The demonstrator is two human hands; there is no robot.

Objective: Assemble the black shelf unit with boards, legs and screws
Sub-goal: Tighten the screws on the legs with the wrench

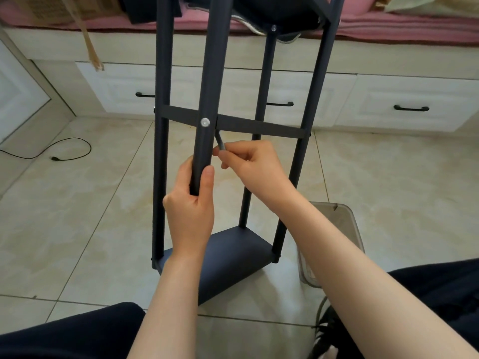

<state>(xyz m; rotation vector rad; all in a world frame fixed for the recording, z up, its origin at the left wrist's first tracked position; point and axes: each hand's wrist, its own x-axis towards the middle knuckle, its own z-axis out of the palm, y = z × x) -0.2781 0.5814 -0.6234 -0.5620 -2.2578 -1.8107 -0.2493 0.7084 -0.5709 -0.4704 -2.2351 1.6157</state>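
Your left hand (pixel 190 203) grips the near leg (pixel 207 99), steadying it while your right hand (pixel 255 167) pinches the hex key (pixel 220 142) beside the screw (pixel 205 122).

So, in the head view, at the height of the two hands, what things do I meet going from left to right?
Power cord on the floor → outer left leg → left hand gripping the front leg → hex key → right hand → right leg.
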